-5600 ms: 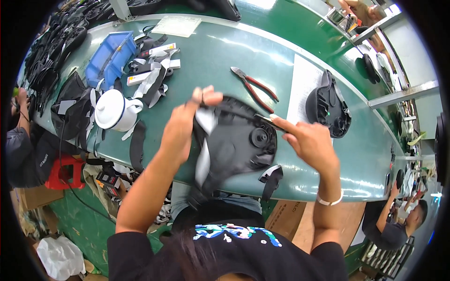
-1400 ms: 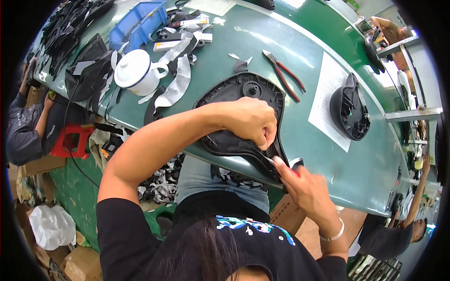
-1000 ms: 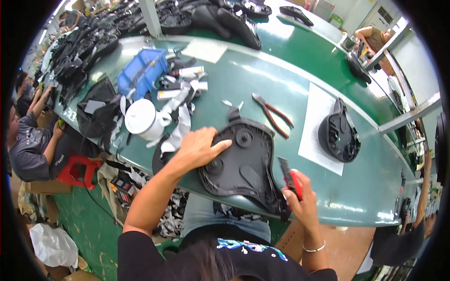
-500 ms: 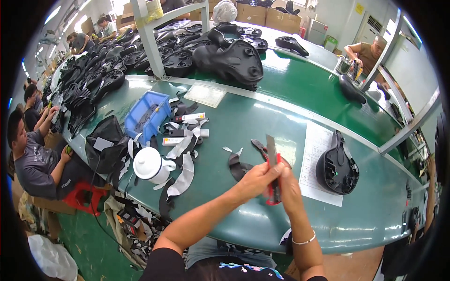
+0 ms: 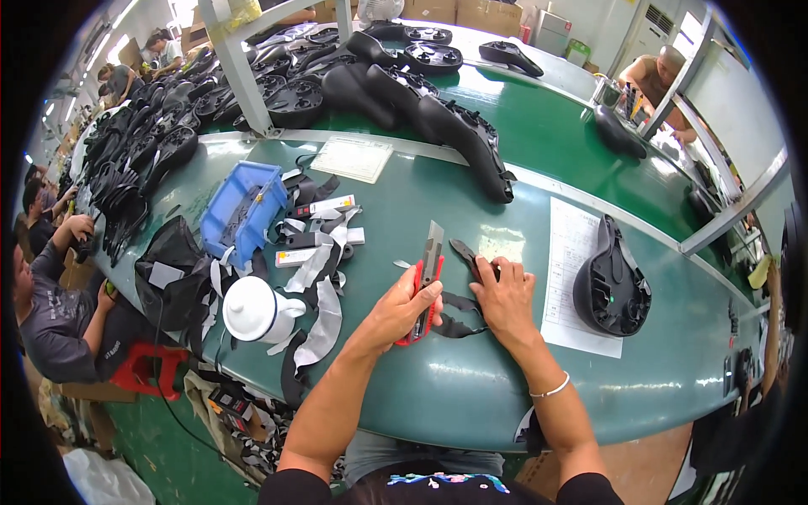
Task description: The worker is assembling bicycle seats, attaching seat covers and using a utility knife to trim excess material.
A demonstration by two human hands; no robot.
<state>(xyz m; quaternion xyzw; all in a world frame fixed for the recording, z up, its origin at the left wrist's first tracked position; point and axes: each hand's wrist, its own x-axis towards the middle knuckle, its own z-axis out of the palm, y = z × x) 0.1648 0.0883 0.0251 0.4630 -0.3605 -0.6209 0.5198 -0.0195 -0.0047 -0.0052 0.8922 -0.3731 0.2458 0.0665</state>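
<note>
My left hand (image 5: 397, 310) is closed around a red utility knife (image 5: 425, 295), whose blade points up and away from me. My right hand (image 5: 503, 299) is palm down on the table, its bent fingers over the handles of dark pliers (image 5: 465, 252). The jaws of the pliers stick out past the fingertips; the handles are mostly hidden. A curled black strip (image 5: 459, 326) lies between my hands. To the right, a black bicycle saddle shell (image 5: 613, 286) rests underside up on a printed paper sheet (image 5: 566, 252).
On the left stand a white lidded mug (image 5: 252, 309), a blue bin (image 5: 244, 210) and grey fabric strips (image 5: 320, 320). Black saddles (image 5: 463, 135) pile up at the back, one overhanging the metal divider (image 5: 539, 178). Co-workers sit at left and far right.
My hands have moved apart. The left keeps the knife, while the right has left it and come down on the pliers. The saddles at the back have slid or tumbled nearer over the divider.
</note>
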